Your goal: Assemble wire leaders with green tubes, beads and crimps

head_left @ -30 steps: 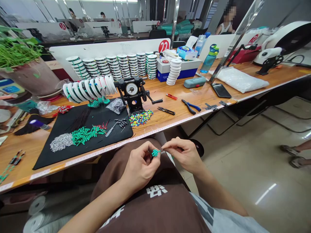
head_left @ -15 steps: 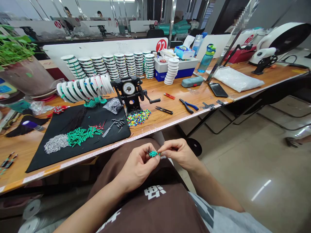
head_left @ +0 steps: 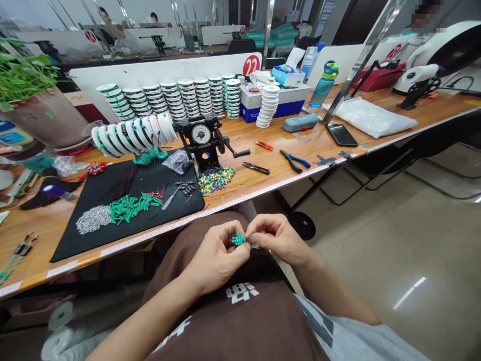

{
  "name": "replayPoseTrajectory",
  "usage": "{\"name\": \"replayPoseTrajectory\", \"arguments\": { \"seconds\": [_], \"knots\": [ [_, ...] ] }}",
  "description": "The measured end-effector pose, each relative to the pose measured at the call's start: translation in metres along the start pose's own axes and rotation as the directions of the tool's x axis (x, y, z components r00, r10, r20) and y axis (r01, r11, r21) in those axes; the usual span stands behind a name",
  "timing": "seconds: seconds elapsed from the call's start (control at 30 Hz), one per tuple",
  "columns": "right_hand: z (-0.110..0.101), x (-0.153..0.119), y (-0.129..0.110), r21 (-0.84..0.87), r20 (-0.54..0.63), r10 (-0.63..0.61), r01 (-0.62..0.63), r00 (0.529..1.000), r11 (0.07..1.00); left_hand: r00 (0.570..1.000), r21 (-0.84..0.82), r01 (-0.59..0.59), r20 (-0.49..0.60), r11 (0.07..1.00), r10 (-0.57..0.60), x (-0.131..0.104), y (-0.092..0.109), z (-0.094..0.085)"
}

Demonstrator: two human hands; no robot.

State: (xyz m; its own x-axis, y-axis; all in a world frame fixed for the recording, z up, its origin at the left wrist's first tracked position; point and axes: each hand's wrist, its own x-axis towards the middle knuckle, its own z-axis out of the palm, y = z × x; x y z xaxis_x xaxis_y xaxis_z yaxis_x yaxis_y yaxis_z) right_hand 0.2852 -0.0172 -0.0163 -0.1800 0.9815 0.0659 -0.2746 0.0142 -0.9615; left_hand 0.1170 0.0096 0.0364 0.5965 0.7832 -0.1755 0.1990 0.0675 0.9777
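Note:
Above my lap, my left hand [head_left: 220,255] is closed around a small bunch of green-tipped pins or wires [head_left: 238,239], whose round heads face up between thumb and fingers. Thin dark strands show beside the bunch. My right hand [head_left: 276,238] touches the bunch's right side with thumb and index finger pinched together; what lies in that pinch is too small to make out. Beneath both hands is a brown apron [head_left: 240,321] with white lettering.
On the wooden desk are a black mat [head_left: 112,238] with green tubes [head_left: 131,206] and grey pieces [head_left: 93,219], colourful beads [head_left: 216,179], a black hand-cranked winder [head_left: 203,143], white spools [head_left: 135,133], snips [head_left: 255,168], pliers [head_left: 295,160] and a phone [head_left: 341,135]. A potted plant [head_left: 45,110] stands left.
The view has shifted slightly, so the desk appears moved a little right. The green heads now face the camera more fully. Both hands stay together in nearly the same pose.

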Motion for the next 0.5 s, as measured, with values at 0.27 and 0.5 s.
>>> {"name": "replayPoseTrajectory", "arguments": {
  "seconds": [0.27,0.5],
  "knots": [
    [0.009,0.006,0.001,0.272,-0.059,0.084,-0.065,0.995,0.960,0.998,0.127,-0.055,-0.026,0.990,0.059,0.000,-0.001,0.002],
    [0.015,0.021,-0.002,0.245,-0.127,0.109,-0.075,0.986,0.967,0.955,0.423,-0.100,-0.212,0.900,0.206,0.011,-0.029,-0.014]
  ]
}}
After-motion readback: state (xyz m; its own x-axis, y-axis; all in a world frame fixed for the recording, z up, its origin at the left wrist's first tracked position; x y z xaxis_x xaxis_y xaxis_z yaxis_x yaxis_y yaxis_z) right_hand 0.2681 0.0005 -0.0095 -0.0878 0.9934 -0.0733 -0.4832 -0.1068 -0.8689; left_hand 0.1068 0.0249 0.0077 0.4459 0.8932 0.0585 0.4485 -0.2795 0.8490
